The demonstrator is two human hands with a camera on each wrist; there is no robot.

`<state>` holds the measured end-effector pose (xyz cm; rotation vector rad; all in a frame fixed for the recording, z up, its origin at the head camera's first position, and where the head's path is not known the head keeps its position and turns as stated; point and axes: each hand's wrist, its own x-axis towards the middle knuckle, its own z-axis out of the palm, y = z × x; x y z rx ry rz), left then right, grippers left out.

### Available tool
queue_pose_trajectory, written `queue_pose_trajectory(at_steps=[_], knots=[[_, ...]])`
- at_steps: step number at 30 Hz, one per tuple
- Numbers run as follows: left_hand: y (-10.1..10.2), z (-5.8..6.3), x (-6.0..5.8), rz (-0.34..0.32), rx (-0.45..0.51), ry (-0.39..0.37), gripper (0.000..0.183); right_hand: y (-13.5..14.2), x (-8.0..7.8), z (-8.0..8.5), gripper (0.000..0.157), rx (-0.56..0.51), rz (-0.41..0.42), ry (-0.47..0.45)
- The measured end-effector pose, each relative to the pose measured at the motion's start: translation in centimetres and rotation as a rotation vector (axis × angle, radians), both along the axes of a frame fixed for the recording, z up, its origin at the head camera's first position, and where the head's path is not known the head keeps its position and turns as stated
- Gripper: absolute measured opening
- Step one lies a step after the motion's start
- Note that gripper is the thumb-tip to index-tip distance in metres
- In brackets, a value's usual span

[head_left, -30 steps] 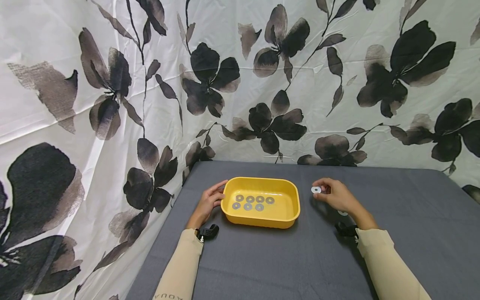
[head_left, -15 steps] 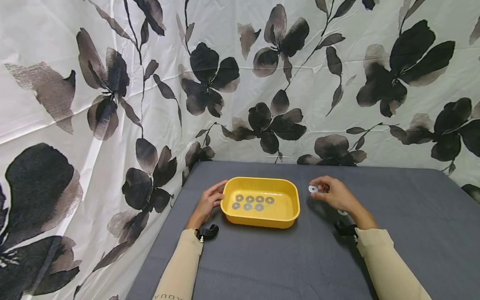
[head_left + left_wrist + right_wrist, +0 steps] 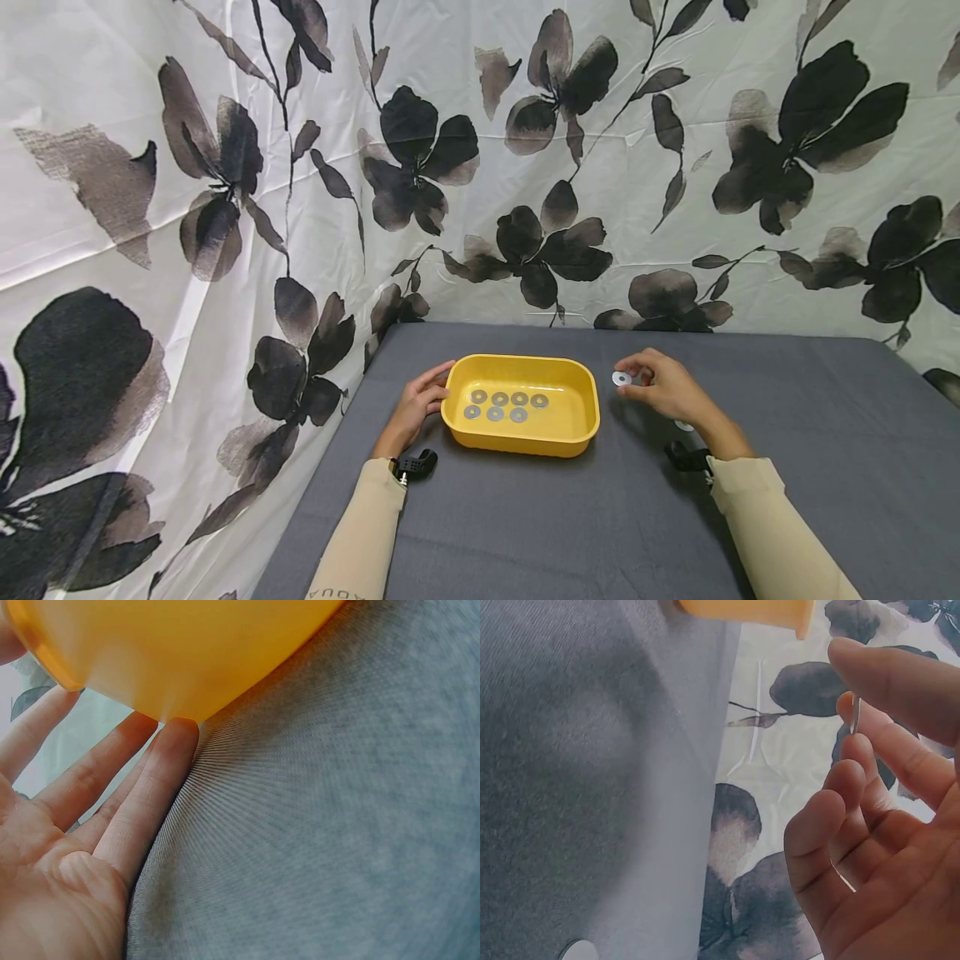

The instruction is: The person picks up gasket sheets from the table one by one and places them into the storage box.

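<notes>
A yellow plastic tray (image 3: 521, 442) stands on the grey cloth, with several flat metal washers (image 3: 519, 399) lying in two rows on its floor. My left hand (image 3: 411, 412) touches the tray's left end; in the left wrist view its fairly straight fingers (image 3: 154, 780) meet the yellow wall. Right of the tray, my right hand (image 3: 671, 390) pinches one washer (image 3: 621, 378) between thumb and fingertips, above the table. That washer (image 3: 856, 716) appears edge-on in the right wrist view. Another washer (image 3: 684, 426) lies on the cloth, partly hidden by the right hand.
The grey cloth-covered table (image 3: 540, 533) stretches out around the tray. A white curtain (image 3: 480, 275) printed with dark flowers hangs behind it and along the left side. Each wrist wears a black camera (image 3: 417, 463). The loose washer (image 3: 580, 950) also shows low in the right wrist view.
My right hand has moved slightly left towards the tray, carrying the pinched washer. The left hand, the tray and the washers in it stay as they were.
</notes>
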<state>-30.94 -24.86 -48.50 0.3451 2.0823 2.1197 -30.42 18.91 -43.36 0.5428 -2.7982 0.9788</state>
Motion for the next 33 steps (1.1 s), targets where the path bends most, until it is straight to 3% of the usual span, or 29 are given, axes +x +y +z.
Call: queue_pose_trajectory(at_steps=[6, 16, 23, 28, 33], knots=[[0.0, -1.0, -0.4, 0.037, -0.001, 0.014, 0.049, -0.8, 0.3, 0.4, 0.034, 0.014, 0.021, 0.015], [0.1, -1.2, -0.3, 0.07, 0.006, 0.038, 0.049, -2.4, 0.7, 0.8, 0.033, 0.013, 0.058, 0.034], [0.0, -1.2, -0.2, 0.066, -0.003, 0.023, 0.048, -3.6, 1.2, 1.1, 0.033, 0.015, 0.068, 0.0], [0.0, -0.8, -0.2, 0.034, -0.004, 0.011, 0.049, -4.5, 1.6, 1.4, 0.033, 0.003, 0.096, 0.003], [0.1, 0.6, 0.5, 0.003, -0.009, 0.008, 0.052, -5.5, 1.9, 1.7, 0.03, -0.005, 0.119, 0.002]])
